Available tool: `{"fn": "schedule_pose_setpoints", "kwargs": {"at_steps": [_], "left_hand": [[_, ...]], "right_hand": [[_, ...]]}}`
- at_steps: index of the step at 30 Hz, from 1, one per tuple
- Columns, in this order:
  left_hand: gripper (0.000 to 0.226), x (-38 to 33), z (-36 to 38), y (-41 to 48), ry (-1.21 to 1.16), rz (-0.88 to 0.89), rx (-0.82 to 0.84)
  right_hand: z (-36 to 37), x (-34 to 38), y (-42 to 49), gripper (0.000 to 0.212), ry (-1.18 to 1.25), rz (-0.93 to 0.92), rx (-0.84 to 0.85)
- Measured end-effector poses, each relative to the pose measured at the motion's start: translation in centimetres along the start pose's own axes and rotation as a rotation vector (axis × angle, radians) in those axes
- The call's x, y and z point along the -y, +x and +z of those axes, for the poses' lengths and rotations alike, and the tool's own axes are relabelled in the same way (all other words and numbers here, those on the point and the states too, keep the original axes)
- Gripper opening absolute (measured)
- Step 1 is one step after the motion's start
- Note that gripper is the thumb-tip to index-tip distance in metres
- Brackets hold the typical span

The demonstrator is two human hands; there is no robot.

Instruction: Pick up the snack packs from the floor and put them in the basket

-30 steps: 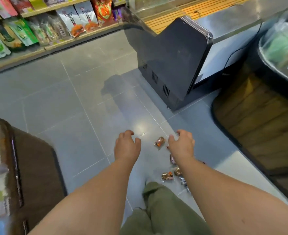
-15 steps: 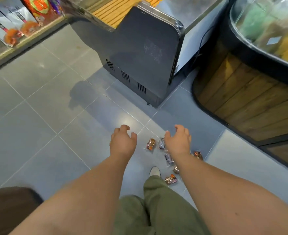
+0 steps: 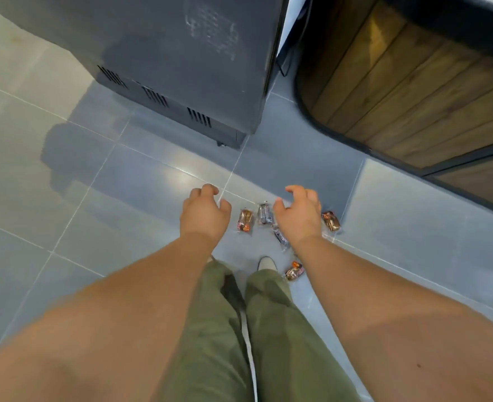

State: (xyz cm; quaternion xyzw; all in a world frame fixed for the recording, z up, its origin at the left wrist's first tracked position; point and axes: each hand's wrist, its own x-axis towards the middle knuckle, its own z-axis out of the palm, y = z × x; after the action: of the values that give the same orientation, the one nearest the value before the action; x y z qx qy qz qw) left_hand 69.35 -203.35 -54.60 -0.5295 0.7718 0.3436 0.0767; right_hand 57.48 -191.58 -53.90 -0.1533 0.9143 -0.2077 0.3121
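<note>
Several small snack packs lie on the grey tiled floor in front of my feet. An orange-brown pack and a dark pack lie between my hands. Another dark pack is partly under my right wrist. A brown pack lies just right of my right hand, and an orange pack sits beside my shoe. My left hand hovers left of the packs, fingers curled, holding nothing. My right hand hovers over them, fingers apart and empty. No basket is in view.
A dark grey cabinet with vent slots stands on the floor straight ahead. A curved wooden-panelled counter with a black base fills the upper right. My green trousers and a light shoe are below the hands.
The view has tilted down and swung right, so the shelves and brown mat have left the frame. Both hands stay outstretched above the packs, holding nothing.
</note>
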Motion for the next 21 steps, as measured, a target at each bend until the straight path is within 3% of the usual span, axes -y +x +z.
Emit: {"fn": "schedule_pose_setpoints", "kwargs": {"at_steps": [7,21], "left_hand": [[0.037,2.4,6.6,6.9,0.037,0.028,0.102],[0.060,13.7,28.8,17.4,0.097,-0.060,0.272]], "right_hand": [[5.7,-3.3,6.2,0.042,-0.028,0.063,0.014],[22.4,-18.5,20.5,0.049,-0.186,0.080,0.131]]}}
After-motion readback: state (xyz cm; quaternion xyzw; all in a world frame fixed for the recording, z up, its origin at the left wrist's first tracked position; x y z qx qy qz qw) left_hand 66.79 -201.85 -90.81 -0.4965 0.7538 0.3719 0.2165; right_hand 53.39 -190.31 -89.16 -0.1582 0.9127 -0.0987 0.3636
